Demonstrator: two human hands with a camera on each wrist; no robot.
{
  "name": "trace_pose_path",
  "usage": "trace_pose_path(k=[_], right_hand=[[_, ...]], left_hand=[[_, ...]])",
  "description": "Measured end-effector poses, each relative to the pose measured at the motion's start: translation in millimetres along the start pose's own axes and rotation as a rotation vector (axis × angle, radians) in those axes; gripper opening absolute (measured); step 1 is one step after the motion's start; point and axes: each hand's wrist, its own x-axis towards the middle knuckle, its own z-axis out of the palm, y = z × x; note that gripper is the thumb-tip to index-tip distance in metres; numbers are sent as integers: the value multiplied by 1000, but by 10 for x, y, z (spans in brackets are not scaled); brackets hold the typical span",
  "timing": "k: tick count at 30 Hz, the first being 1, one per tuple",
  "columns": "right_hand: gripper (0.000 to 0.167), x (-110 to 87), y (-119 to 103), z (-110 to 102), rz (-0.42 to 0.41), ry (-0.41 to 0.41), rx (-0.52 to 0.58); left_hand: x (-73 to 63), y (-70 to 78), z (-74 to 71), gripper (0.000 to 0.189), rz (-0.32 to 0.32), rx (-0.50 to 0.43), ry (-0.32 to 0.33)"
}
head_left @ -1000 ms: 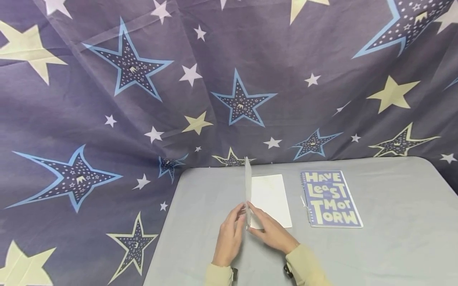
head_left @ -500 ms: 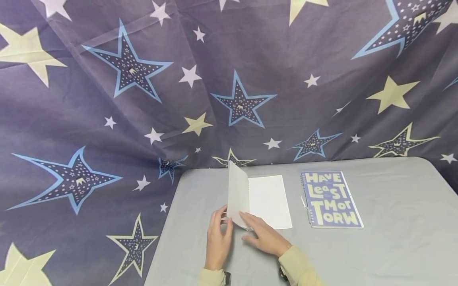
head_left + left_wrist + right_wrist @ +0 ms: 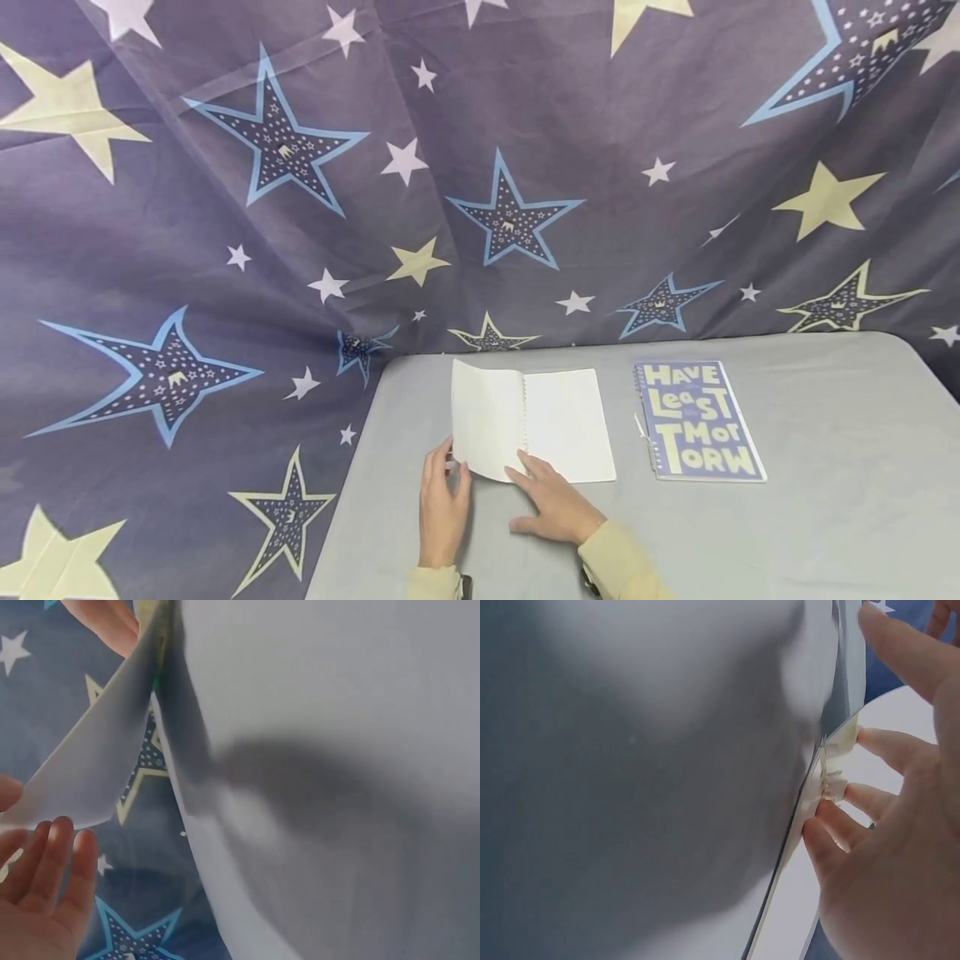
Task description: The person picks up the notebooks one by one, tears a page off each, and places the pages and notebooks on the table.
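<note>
A spiral notebook (image 3: 567,425) lies spread with blank white pages up. Its left leaf (image 3: 487,421) is still raised at the outer edge and curves down to the binding. My left hand (image 3: 442,504) holds that edge near the lower corner, thumb in front and fingers behind; the left wrist view shows the lifted leaf (image 3: 90,765) between thumb and fingers. With fingers stretched out, my right hand (image 3: 555,504) touches the bottom of the notebook by the spine. Its fingertips meet the spiral binding (image 3: 829,772) in the right wrist view.
To the right lies a second spiral notebook (image 3: 699,421), its purple cover closed and printed with large cream letters. Both rest on a grey cloth-covered table (image 3: 825,517). A dark curtain (image 3: 600,108) with stars hangs behind and at the left.
The left leaf has swung from upright over to the left and lower, the left hand going with it. The right hand has drawn slightly down, its fingers now at the spine's lower end.
</note>
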Motion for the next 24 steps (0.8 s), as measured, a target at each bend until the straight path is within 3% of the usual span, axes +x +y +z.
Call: trace_pose_path(k=[5, 16, 24], right_hand=[[89, 3, -28, 8, -5, -14, -57], [99, 4, 43, 108, -25, 34, -132], [99, 11, -27, 119, 70, 31, -188]], left_hand=[[-2, -113, 21, 49, -48, 62, -12], [46, -300, 64, 49, -192, 196, -117], [56, -462, 101, 44, -226, 216, -187]])
